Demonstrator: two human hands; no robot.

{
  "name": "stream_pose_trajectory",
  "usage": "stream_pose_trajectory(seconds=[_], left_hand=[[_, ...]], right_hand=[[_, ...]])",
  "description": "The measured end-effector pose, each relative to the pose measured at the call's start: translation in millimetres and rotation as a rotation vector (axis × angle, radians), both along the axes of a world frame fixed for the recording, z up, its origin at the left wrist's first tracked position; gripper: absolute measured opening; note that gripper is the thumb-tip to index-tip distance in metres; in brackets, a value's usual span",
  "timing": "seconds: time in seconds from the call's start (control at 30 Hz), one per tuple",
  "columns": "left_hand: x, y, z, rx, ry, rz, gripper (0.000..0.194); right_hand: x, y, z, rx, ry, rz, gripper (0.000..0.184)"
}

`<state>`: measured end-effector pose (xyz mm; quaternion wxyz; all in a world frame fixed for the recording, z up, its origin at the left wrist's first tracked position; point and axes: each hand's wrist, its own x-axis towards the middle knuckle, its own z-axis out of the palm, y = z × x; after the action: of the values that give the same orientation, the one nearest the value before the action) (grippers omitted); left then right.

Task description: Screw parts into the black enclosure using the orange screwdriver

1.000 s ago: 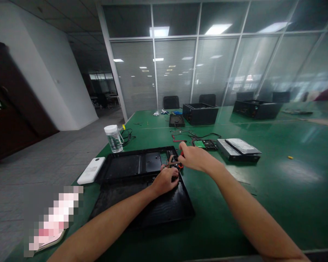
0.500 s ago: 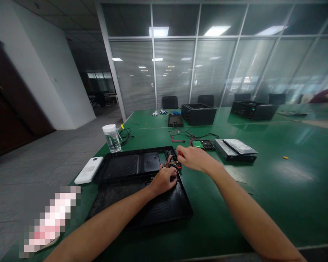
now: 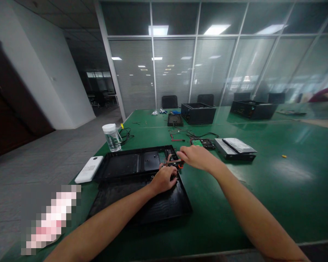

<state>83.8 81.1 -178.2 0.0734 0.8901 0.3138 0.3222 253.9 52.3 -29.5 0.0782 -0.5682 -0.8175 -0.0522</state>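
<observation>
Sideways | black case (image 3: 125,165), long axis left-right | striped wires (image 3: 174,162) lead rightward

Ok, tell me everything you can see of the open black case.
The black case lies open on the green table, in two shallow, rimmed halves, one beyond the other. It looks like dark plastic or painted metal, shiny in the near half. The far half has a ridge across it; striped wires crowd its right end. The left hand lies over its right side, contact hidden; the left forearm covers part of the near half.
</observation>
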Motion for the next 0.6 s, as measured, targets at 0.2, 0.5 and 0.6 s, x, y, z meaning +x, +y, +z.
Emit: stream_pose_trajectory(seconds=[0.2,0.5,0.6], left_hand=[[-2.4,-1.6,3.4,0.069,0.052,-0.102,0.016],[-5.6,-6.5,10.0,0.110,0.188,-0.257,0.032],[-5.2,-7.9,22.6,0.219,0.266,-0.238,0.024]], right_hand=[[68.2,18.8,-23.5,-0.105,0.620,0.123,0.045],[132.1,44.9,-108.5,-0.080,1.928,-0.050,0.030],[114.2,35.7,-95.0,-0.106,1.724,0.099,0.027]])
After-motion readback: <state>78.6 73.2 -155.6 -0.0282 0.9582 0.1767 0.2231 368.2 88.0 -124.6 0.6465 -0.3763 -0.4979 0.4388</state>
